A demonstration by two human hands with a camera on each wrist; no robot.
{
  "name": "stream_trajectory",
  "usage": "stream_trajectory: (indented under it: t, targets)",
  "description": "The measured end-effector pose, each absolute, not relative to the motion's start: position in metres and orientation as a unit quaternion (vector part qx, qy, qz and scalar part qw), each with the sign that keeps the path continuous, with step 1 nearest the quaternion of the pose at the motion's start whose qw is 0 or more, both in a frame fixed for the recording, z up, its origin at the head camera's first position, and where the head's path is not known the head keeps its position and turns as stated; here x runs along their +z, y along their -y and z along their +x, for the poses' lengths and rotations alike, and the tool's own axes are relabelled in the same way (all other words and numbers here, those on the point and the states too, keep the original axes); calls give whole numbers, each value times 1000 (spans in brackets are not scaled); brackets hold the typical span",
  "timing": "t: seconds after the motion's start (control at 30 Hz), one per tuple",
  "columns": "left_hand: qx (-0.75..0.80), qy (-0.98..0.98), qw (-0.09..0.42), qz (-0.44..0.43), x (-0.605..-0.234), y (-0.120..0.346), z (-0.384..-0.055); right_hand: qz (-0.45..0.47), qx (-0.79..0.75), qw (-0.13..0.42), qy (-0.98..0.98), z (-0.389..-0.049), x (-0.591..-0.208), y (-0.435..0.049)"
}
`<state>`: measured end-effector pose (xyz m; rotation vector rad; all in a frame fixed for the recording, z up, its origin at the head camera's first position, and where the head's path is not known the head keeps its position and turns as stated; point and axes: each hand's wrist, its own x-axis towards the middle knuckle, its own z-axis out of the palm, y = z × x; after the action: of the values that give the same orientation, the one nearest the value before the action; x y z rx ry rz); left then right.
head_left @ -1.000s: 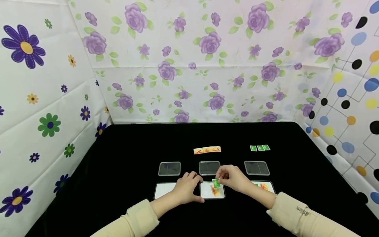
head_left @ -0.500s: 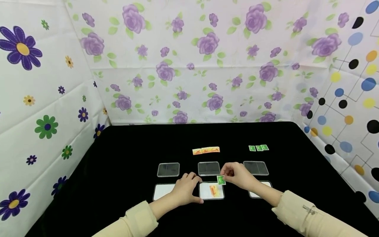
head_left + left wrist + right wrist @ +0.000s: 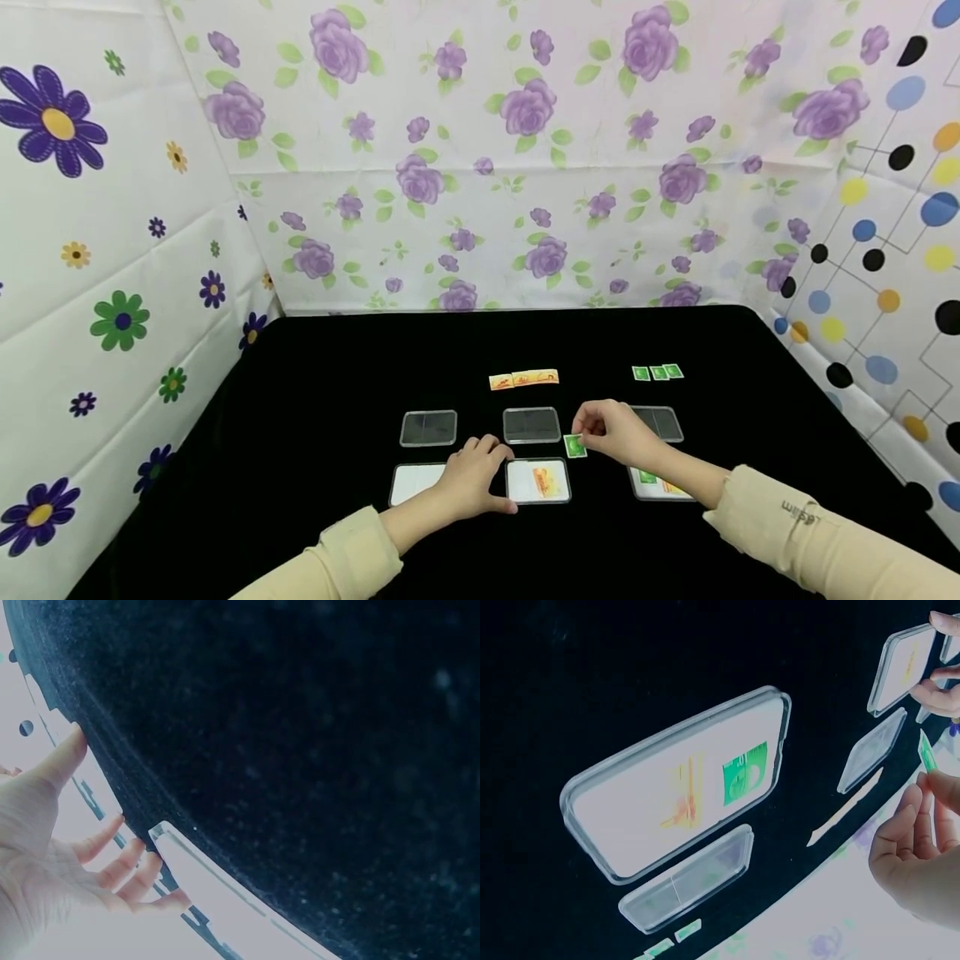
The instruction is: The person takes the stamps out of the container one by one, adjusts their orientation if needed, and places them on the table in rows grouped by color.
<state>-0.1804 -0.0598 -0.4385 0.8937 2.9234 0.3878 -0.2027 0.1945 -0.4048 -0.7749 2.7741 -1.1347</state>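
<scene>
Fingers of the right hand (image 3: 617, 435) pinch a green card (image 3: 573, 448) just off the far right corner of the middle box (image 3: 521, 482); whether it touches the black cloth (image 3: 525, 554) is hard to say. Thumb and fingers of the left hand (image 3: 471, 479) grip that box's left end, an orange card (image 3: 547, 482) inside. The left hand also covers part of the left box (image 3: 411, 478). The right arm (image 3: 686, 477) hides much of the right box (image 3: 637, 490) and part of the right tray (image 3: 663, 423). Farther off lie orange cards (image 3: 523, 380) and three green cards (image 3: 658, 372).
</scene>
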Motion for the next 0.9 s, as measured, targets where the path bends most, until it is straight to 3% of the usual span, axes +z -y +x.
stream_trajectory:
  t: [0.63, 0.9]
  targets:
    - [122, -949, 33, 290, -440, 60, -181, -258, -335, -17, -906, -219, -404, -205]
    - [123, -949, 32, 290, -439, 60, -180, -255, -301, -61, -917, -233, -408, -216]
